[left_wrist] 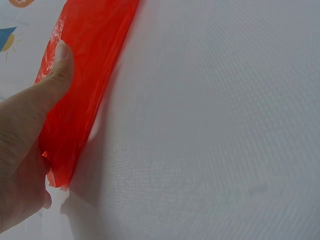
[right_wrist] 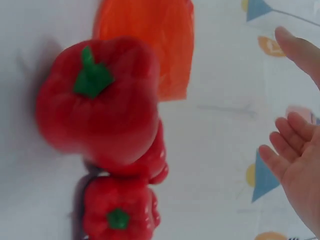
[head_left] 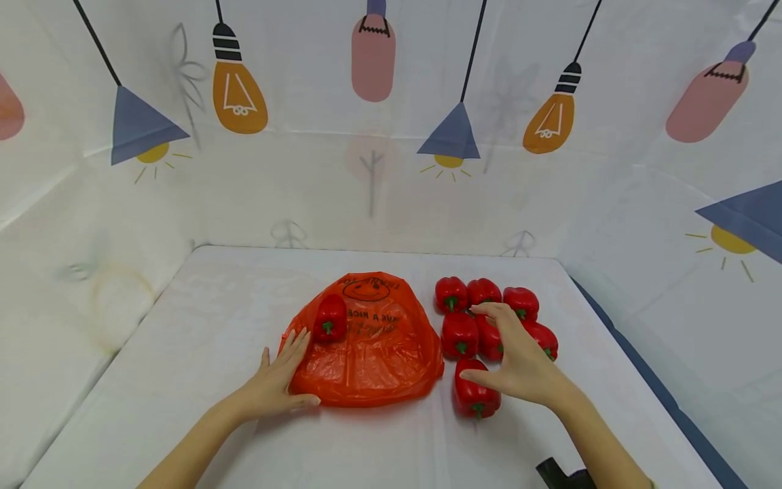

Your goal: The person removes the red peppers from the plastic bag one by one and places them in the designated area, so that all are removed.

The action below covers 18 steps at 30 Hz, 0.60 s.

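An orange-red plastic bag point(head_left: 379, 360) with a printed smiling face lies on the white table, one red bell pepper point(head_left: 330, 318) on top of it at the left. My left hand point(head_left: 276, 384) rests at the bag's left edge, fingers spread; in the left wrist view its thumb point(left_wrist: 57, 75) lies against the bag. My right hand point(head_left: 519, 356) hovers over the red peppers right of the bag, thumb and fingers apart. Below its thumb is the nearest pepper point(head_left: 476, 401), seen large in the right wrist view with its green stem. Nothing is between the right hand's fingers point(right_wrist: 290, 145).
Several more red bell peppers point(head_left: 459, 334) sit in a cluster right of the bag, partly hidden by my right hand. A black object point(head_left: 565, 475) lies at the front edge by my right forearm. A white cloth printed with lamps point(head_left: 455, 132) hangs behind the table.
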{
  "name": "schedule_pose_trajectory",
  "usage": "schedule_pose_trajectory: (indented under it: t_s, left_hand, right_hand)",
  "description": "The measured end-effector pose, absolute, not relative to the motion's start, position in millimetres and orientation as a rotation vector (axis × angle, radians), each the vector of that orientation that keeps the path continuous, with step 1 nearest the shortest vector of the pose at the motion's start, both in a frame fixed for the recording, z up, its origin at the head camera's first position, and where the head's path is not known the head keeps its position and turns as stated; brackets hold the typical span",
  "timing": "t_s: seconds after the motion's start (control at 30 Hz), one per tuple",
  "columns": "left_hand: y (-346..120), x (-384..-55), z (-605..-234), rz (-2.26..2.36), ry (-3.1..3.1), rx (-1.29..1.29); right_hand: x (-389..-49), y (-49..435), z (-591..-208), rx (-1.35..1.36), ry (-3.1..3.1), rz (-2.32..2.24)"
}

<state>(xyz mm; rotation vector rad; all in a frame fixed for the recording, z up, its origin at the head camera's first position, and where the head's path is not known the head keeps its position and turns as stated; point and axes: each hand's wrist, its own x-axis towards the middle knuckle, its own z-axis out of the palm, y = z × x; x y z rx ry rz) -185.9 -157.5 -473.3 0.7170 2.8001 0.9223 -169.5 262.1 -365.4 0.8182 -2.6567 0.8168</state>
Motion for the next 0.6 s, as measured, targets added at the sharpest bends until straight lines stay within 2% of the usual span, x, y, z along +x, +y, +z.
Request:
schedule_pose_trajectory:
  t_s: [0.6]
  left_hand:
    - [-159,-186,-473,0.923,2.802,0.736]
  right_hand:
    - [-184,211,-338,1.002,-2.620,0.871]
